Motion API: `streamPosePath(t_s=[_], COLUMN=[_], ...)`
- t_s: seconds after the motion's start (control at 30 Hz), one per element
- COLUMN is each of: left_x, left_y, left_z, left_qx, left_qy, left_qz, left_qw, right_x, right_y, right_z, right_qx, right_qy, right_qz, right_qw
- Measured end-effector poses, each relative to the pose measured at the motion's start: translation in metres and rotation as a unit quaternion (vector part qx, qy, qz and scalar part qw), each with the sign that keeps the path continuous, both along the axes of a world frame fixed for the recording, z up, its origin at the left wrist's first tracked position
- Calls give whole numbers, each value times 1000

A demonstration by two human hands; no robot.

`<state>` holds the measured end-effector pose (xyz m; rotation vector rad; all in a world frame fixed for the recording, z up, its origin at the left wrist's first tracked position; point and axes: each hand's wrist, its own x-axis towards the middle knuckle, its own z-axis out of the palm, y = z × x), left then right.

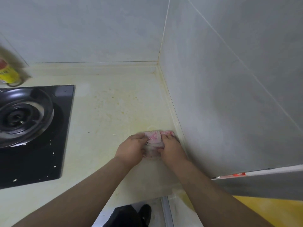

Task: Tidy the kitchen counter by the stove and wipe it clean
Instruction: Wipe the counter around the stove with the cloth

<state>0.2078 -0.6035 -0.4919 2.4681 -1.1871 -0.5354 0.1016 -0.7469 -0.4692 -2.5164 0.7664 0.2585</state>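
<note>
A pink and white cloth (154,139) lies bunched on the pale yellow counter (114,104), close to the right wall. My left hand (131,149) grips its left side and my right hand (171,148) presses on its right side. Both hands rest on the counter with the cloth between them. Brownish stains and specks mark the counter beyond the cloth. The black glass stove (37,136) with its round burner (21,117) sits to the left, dotted with white crumbs.
A yellow and red container (7,69) stands blurred at the far left behind the stove. Grey tiled walls (229,95) meet in a corner at the back right. The counter's front edge runs below my forearms, with floor and a dark shoe beneath.
</note>
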Motion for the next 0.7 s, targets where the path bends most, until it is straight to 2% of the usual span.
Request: streamPosePath(t_s=[0.4,0.5,0.6,0.7], left_x=[15,18,23,36], left_y=[-9,-12,-10,-8], left_z=[21,18,14,10], left_qx=[-4,7,-3,8], left_qy=[25,8,-22,-47], left_qz=[6,4,0,-24], left_qw=[1000,1000,1000,999], right_x=[19,25,29,33], right_y=[-14,-19,-16,-4], right_z=[4,6,-1,-17], right_qx=[57,87,38,-20], right_qy=[-3,-32,-97,-140], right_qz=[0,-43,-110,-111], right_qw=[998,995,988,984])
